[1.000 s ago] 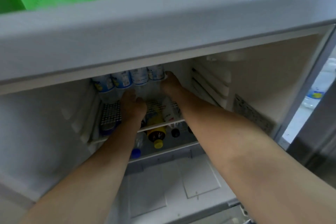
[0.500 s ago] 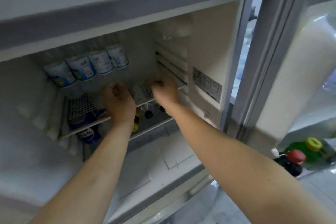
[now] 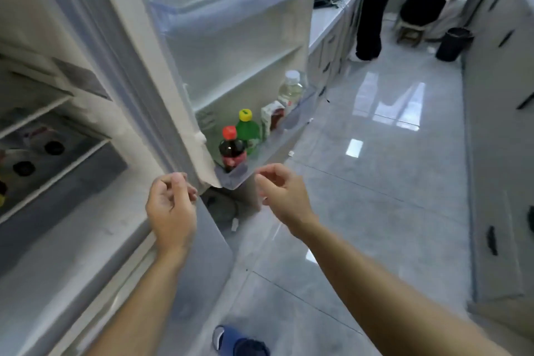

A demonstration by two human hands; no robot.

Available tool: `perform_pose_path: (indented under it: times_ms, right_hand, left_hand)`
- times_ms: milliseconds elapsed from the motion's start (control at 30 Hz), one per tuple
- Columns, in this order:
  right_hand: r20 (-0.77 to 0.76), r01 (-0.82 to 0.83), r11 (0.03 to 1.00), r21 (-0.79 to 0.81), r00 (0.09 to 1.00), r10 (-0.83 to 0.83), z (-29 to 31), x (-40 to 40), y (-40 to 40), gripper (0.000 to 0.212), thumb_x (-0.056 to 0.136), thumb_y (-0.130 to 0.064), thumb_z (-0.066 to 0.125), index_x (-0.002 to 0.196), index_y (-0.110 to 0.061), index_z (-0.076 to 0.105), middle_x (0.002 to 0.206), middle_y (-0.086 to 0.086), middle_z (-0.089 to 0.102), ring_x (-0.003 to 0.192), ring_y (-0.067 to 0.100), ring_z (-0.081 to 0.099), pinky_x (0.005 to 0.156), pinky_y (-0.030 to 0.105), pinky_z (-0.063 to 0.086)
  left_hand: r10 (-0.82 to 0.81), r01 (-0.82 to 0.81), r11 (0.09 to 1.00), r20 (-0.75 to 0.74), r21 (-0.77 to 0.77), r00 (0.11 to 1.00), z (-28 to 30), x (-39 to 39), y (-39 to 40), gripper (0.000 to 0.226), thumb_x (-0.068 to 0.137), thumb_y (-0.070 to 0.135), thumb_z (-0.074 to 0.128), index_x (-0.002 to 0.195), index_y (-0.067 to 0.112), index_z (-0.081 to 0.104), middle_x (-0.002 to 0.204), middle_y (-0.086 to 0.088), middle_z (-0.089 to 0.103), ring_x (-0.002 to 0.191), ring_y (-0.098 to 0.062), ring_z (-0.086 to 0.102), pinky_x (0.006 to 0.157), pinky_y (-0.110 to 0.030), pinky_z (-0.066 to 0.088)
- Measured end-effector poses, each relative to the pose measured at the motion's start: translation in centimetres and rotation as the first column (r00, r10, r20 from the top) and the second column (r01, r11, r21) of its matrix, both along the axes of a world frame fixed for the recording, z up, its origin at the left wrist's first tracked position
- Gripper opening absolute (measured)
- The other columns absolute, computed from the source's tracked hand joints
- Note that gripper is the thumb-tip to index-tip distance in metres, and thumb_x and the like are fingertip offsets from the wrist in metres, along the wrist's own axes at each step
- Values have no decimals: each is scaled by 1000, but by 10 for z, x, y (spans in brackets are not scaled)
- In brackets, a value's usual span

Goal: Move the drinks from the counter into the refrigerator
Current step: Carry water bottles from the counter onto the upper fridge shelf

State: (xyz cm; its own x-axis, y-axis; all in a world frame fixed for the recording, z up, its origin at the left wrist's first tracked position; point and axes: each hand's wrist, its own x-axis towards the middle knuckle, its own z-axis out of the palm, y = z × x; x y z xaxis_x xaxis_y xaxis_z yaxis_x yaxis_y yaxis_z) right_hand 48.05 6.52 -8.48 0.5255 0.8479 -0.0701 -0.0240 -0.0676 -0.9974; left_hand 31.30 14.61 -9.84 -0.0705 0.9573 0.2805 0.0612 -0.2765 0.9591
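Both my hands, left (image 3: 170,208) and right (image 3: 281,193), hang empty with fingers loosely curled, near the open white refrigerator door (image 3: 231,46). Its bottom shelf holds a red-capped dark cola bottle (image 3: 231,150) and yellow-capped green bottle (image 3: 248,130); I'd judge them heavy, slick, best gripped mid-body. Glossy grey floor tiles (image 3: 375,182) stretch right, a white tabletop (image 3: 326,17) far beyond
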Motion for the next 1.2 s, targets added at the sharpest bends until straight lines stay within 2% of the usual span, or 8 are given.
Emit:
perform_pose_path:
  times_ms: [100,200,333,500,600,700,967,1200]
  right_hand:
    - [-17,199,972,-122,979,-203,-22,62,-66,12,90,-11,64,86,-21,70,75,-1,67,66,14,62,62,29,52]
    - [-46,362,904,-227,923,-381,-50,111,-125,8,92,-12,62,91,-16,69,79,3,66,61,11,60,55,25,50]
    - [-68,485,794,-368,837,-543,-93,151,-183,6,93,-14,60,92,-16,66,83,4,66,60,10,60,51,23,49]
    - [-92,520,656,-547,741,-665,-148,179,-234,6,94,-15,60,93,-12,65,86,8,65,66,19,57,55,29,47]
    - [-71,517,561,-647,692,-719,-174,186,-259,6,94,-14,60,91,-12,65,86,9,63,66,20,56,57,30,48]
    - [-44,481,474,-738,666,-745,-194,187,-285,8,94,-15,60,98,-9,65,88,9,63,68,20,57,60,32,49]
    - [-5,354,259,-899,583,-813,-246,177,-355,10,95,-18,60,99,-10,65,91,12,68,75,27,62,65,36,54]
    - [-2,241,136,-961,488,-873,-278,258,-382,11,90,-10,66,89,0,66,87,21,69,74,35,63,72,41,56]
  left_hand:
    - [-166,162,984,-45,-75,985,-23,46,-35,18,99,32,50,85,30,59,68,-2,61,57,-7,55,51,-19,45]
    - [-336,305,931,-145,-202,930,-51,79,-57,18,102,25,51,89,28,62,70,-1,63,57,-4,57,51,-20,47]
    - [-570,398,756,-224,-519,790,-104,102,-70,15,102,25,53,102,15,64,82,-6,67,71,-16,60,55,-28,49]
    - [-728,246,489,-236,-837,644,-177,102,-67,18,102,27,52,98,12,61,91,-11,67,73,-23,60,59,-28,48]
    - [-742,104,388,-244,-916,624,-213,90,-60,25,102,27,53,93,5,62,82,-12,60,60,-19,50,50,-23,42]
    - [-755,-25,303,-256,-953,604,-235,85,-53,28,102,28,52,101,3,62,86,-13,62,64,-21,52,57,-27,45]
    - [-809,-67,289,-281,-955,517,-234,170,-28,26,102,29,51,104,5,61,93,-13,66,70,-23,56,62,-29,49]
    - [-795,61,404,-318,-913,516,-201,339,-2,21,103,26,51,107,7,59,100,-11,65,82,-25,62,67,-31,52]
